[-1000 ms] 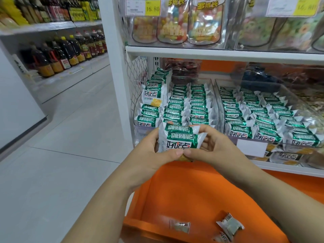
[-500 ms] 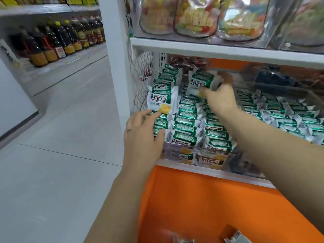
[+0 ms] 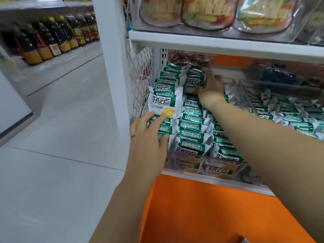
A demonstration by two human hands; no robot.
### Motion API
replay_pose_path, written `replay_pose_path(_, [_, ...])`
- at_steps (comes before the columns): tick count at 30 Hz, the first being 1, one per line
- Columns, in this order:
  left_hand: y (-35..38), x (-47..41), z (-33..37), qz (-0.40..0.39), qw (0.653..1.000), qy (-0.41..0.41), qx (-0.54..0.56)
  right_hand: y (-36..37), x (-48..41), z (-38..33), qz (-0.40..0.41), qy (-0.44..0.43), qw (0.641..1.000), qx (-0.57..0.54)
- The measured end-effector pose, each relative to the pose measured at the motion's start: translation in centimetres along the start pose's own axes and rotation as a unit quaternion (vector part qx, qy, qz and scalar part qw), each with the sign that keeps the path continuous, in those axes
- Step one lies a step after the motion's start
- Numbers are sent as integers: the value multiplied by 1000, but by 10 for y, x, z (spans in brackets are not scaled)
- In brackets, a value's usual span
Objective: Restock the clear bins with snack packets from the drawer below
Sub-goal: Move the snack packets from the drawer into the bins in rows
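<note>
Centre frame, our right hand (image 3: 211, 88) grips a packet (image 3: 195, 78) at the rear of the bin (image 3: 219, 168); our left hand (image 3: 149, 135), fingers (image 3: 145, 118) straight, rests on front packets (image 3: 192, 135). Bottles (image 3: 52, 39) stand upper left.

The packets (image 3: 192, 135) are gleaming as crinkled glossy film with silvery crimped ends. The packet (image 3: 194, 79) in the right hand (image 3: 211, 88) is shining the same way. The bin (image 3: 185, 165) is showing clear, smooth plastic, slightly hazy at its front wall. The shelf (image 3: 219, 44) is looking like white painted metal, smooth and matt. The mesh (image 3: 140, 71) is reading as white coated wire. The drawer (image 3: 201, 207) is presenting a smooth orange face with little shine. The floor (image 3: 61, 155) tiles are giving a soft sheen. The pouches (image 3: 208, 13) are glinting as clear plastic, and the bottles (image 3: 57, 35) are looking glossy.
</note>
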State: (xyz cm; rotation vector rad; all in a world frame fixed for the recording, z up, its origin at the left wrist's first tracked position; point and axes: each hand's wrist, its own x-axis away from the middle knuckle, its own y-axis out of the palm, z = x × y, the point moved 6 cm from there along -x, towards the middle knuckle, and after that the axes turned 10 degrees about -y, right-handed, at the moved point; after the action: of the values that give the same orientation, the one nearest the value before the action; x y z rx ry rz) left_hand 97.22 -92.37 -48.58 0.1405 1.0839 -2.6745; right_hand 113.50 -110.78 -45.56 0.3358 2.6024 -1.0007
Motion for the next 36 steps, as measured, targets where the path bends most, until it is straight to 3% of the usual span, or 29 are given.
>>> replay_pose_path(6, [1, 2, -3, 4, 1000, 8, -5, 1, -4, -1, -16, -28, 998, 57])
replay_pose_path(11, [2, 4, -2, 3, 1000, -6, 5, 7, -10, 1, -135, -38, 989, 45])
replay_pose_path(15, [1, 4, -3, 7, 1000, -5, 1, 1, -13, -8, -172, -54, 984, 10])
replay_pose_path(27, [3, 2, -6, 19, 1000, 7, -16, -2, -14, -8, 1, -38, 993, -110])
replay_pose_path(32, [3, 2, -6, 14, 1000, 6, -15, 2, -24, 1, -68, 15, 989, -128])
replay_pose_path(36, [3, 2, -6, 13, 1000, 4, -11, 8, -24, 6, -78, -8, 996, -42])
